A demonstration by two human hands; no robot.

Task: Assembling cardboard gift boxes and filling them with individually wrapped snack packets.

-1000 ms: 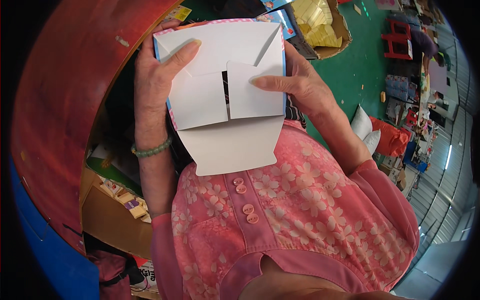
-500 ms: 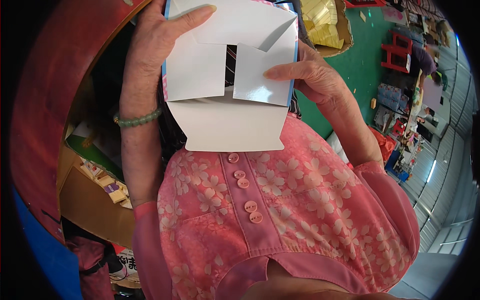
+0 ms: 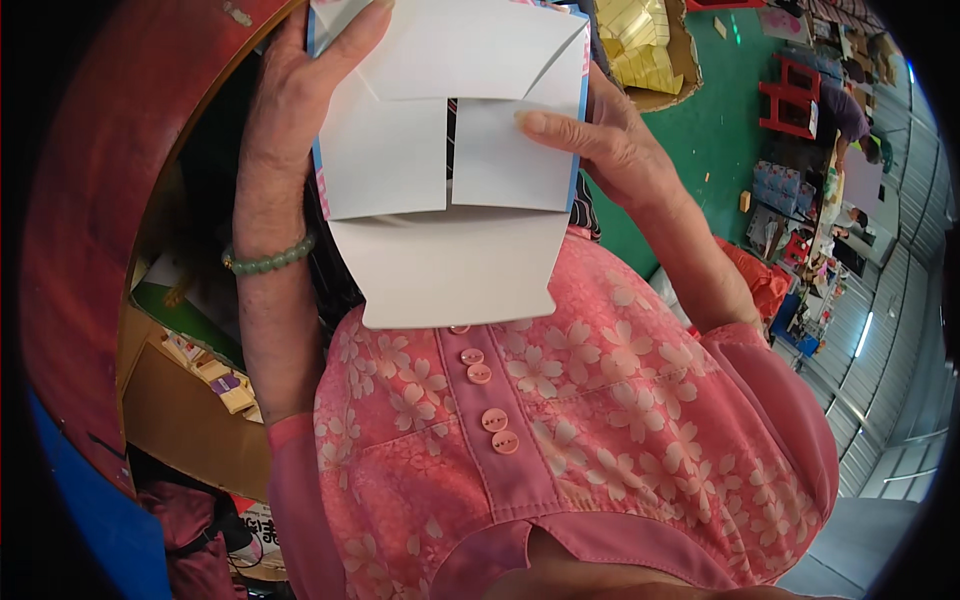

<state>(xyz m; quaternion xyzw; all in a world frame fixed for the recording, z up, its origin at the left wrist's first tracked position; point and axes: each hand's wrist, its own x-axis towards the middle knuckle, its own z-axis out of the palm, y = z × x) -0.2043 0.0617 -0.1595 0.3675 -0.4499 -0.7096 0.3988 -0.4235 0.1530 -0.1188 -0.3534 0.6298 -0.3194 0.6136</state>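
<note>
A cardboard box, white inside with blue and pink printed edges, is held in front of my chest. Its two side flaps lie folded inward with a narrow dark gap between them, and the far flap overlaps their upper edges. The near flap hangs outward toward my shirt. My left hand grips the box's upper left side, thumb over the white card and fingers hidden behind. On the other side, my right hand clasps the edge, its thumb resting on the right side flap.
A red-brown curved table edge runs along my left. Below it sits an open carton with small pale pieces in it. A carton of yellow material stands at far right, near red stools and a person farther off.
The side flaps have come closer together, narrowing the gap. The box has shifted slightly left and toward me, and my hands have moved with it.
</note>
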